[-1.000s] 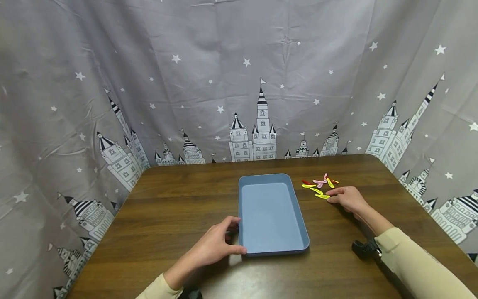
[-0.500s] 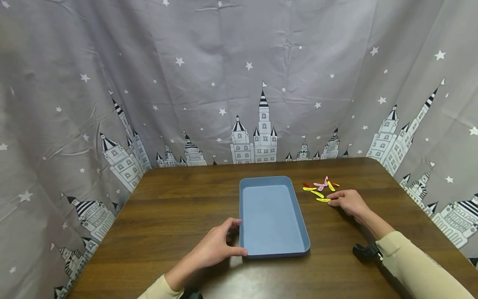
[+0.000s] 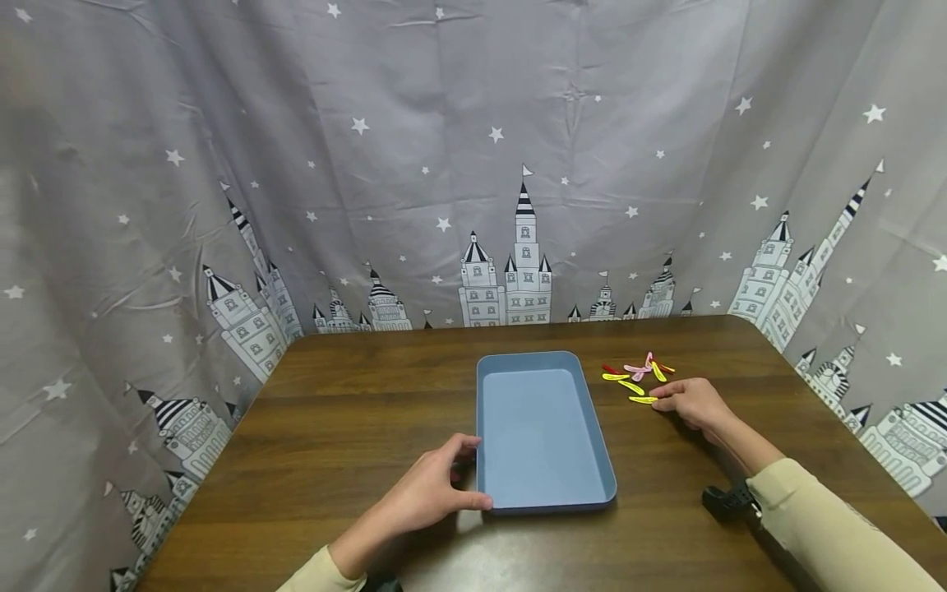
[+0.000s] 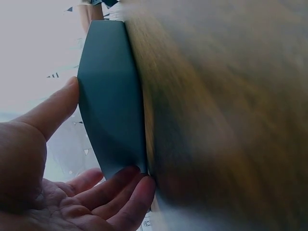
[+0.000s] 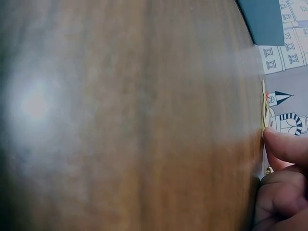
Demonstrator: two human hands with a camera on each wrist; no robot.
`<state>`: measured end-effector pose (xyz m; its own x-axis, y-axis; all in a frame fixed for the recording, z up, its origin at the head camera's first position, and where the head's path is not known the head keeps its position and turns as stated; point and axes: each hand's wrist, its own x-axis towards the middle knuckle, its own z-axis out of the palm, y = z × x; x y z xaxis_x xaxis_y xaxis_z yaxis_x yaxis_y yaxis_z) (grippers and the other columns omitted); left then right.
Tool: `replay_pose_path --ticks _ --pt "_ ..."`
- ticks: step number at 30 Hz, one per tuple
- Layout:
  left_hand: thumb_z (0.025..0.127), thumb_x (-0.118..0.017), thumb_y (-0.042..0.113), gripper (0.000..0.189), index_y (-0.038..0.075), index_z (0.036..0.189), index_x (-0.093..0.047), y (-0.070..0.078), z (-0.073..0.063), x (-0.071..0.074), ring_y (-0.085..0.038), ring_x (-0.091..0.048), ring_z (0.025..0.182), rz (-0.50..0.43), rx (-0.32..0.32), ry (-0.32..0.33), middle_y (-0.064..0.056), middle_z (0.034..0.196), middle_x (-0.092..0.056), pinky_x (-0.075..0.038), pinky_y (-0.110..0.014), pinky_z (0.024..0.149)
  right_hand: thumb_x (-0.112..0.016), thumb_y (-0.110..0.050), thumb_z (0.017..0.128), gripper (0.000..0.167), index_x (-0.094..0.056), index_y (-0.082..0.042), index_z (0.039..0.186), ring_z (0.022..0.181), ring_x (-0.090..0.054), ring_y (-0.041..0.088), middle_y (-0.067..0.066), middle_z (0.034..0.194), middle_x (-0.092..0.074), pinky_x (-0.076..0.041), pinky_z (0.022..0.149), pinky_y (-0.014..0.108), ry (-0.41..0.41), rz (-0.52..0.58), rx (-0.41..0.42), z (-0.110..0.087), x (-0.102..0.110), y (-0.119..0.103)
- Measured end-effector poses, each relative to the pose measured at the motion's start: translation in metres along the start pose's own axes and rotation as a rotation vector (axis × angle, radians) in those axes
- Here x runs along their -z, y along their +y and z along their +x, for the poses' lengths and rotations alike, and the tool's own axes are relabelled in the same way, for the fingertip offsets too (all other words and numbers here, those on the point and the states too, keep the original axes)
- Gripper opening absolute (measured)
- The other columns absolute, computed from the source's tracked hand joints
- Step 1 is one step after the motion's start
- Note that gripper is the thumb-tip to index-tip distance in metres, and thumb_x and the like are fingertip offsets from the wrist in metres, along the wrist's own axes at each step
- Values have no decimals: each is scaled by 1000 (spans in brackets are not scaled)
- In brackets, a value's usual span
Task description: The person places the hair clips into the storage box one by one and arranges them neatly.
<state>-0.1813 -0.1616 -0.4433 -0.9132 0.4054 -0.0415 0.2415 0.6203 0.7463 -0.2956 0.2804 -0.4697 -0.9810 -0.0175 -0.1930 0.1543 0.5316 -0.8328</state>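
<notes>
In the head view a shallow blue-grey tray [image 3: 543, 436] lies flat on the wooden table. My left hand [image 3: 425, 491] holds its near left corner, thumb on the near rim and fingers along the left side; the left wrist view shows thumb and fingers against the tray wall [image 4: 110, 96]. To the right of the tray, my right hand [image 3: 695, 404] pinches the right end of a yellow snap hair clip [image 3: 642, 400] between thumb and forefinger. The clip lies low at the tabletop. Its pinched end is hidden by the fingertips.
Just beyond that clip lie a second yellow hair clip [image 3: 631, 386] and another yellow one [image 3: 615, 376]. Pink clips [image 3: 638, 372], a red clip [image 3: 610, 369] and a few more overlap behind them. A grey castle-print curtain [image 3: 414, 164] hangs past the table's far edge.
The whole head view has shifted slightly downward and right. Both hands keep their places, the left at the tray corner, the right at the yellow hair clip's end.
</notes>
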Motion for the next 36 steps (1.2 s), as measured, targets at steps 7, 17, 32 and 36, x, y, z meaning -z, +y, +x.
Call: replay_pose_path --ticks 7,17,32,36 --pt "77 -87 43 82 7 140 -49 1 -1 -1 -27 -62 117 21 18 0 -15 133 -62 -55 -44 92 -73 -13 89 34 -71 7 116 43 -31 6 -6 64 -52 -30 40 22 -18 41 -3 -3 2 -3" --pt "77 -87 40 83 5 141 -49 -1 0 -1 -27 -61 121 8 -20 6 -16 133 -62 -56 -42 93 -72 -12 90 38 -67 11 119 41 -28 3 -15 48 -32 -29 40 20 -66 112 -3 -4 4 -7" --pt "77 -87 40 83 5 142 -47 -1 0 -2 -29 -60 124 0 -14 2 -18 136 -60 -55 -43 94 -70 -12 92 35 -67 11 119 41 -28 3 -15 50 -34 -27 39 20 -68 125 25 -1 3 -19" --pt "77 -87 40 84 4 142 -47 -1 -1 -2 -30 -59 124 2 -13 4 -18 137 -59 -55 -43 94 -71 -11 91 37 -66 11 121 40 -27 3 -14 50 -32 -27 39 20 -69 139 32 0 2 -23"
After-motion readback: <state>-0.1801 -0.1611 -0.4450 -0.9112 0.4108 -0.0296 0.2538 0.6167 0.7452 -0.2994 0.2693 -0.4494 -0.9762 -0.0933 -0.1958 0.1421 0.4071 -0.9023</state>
